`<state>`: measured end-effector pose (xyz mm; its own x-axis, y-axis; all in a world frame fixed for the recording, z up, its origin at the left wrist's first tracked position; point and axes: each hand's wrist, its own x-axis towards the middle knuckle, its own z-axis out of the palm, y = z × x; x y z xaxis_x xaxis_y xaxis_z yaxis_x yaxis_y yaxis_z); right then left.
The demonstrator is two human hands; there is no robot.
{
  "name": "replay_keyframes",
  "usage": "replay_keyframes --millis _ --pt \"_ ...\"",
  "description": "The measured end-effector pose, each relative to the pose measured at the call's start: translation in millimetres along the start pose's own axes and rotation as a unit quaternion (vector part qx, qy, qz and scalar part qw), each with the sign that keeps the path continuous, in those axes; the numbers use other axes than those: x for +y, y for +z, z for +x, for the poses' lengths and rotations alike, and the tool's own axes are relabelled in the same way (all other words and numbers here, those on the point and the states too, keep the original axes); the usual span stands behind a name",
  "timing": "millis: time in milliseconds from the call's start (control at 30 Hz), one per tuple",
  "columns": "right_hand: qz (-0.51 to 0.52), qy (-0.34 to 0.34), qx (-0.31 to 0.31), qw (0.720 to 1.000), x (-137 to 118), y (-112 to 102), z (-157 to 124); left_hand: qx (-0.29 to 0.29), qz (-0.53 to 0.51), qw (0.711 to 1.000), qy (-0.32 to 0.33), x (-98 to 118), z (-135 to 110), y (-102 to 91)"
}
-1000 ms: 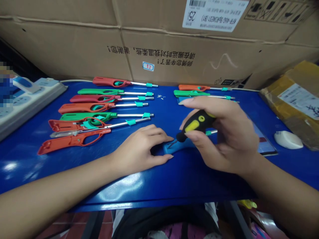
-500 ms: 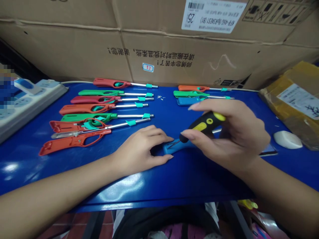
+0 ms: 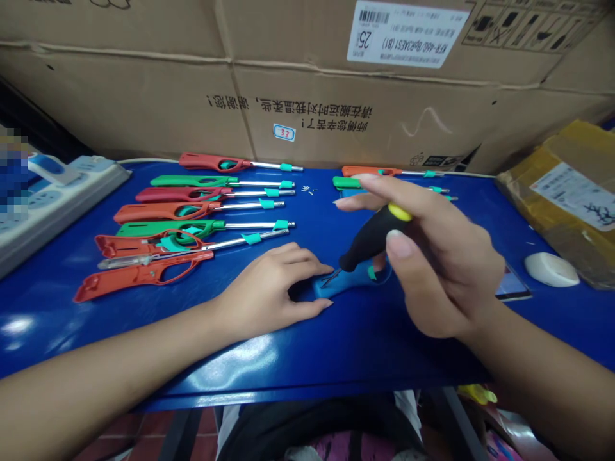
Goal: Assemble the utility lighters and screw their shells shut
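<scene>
Loosening, the right hand (image 3: 446,275) pinches the screwdriver (image 3: 366,242), tilted toward two o'clock, probably between turns; left hand (image 3: 271,288) pinches the blue lighter (image 3: 352,280).

Left hand (image 3: 271,285), right hand (image 3: 446,269) and forearms (image 3: 144,344): bare. Below the worktop (image 3: 269,358): black clothing (image 3: 269,419), pink fabric (image 3: 360,446) with dark markings.

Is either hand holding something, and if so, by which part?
Both are. The right hand holds a screwdriver by its black-and-yellow handle, and the left hand pinches a blue lighter at the butt of its body.
</scene>
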<state>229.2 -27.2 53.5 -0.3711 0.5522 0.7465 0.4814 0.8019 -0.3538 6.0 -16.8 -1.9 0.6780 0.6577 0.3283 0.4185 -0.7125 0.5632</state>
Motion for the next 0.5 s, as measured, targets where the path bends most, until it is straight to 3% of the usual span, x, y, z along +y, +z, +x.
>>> replay_keyframes --millis 67,267,433,500 --pt "0.037 0.003 -0.017 0.999 0.4 -0.1 0.3 0.0 0.001 1.0 0.001 0.6 0.2 -0.8" --pt "-0.025 -0.105 0.068 0.992 2.4 2.9 5.2 0.007 0.001 1.0 0.005 -0.2 -0.1 -0.7" --pt "0.018 -0.027 -0.01 0.999 -2.1 -0.3 2.7 -0.002 -0.004 1.0 -0.007 0.8 0.8 -0.4" --pt "0.047 -0.046 -0.026 0.998 -3.7 -2.1 3.6 -0.001 -0.005 1.0 -0.011 1.6 1.3 -0.7"
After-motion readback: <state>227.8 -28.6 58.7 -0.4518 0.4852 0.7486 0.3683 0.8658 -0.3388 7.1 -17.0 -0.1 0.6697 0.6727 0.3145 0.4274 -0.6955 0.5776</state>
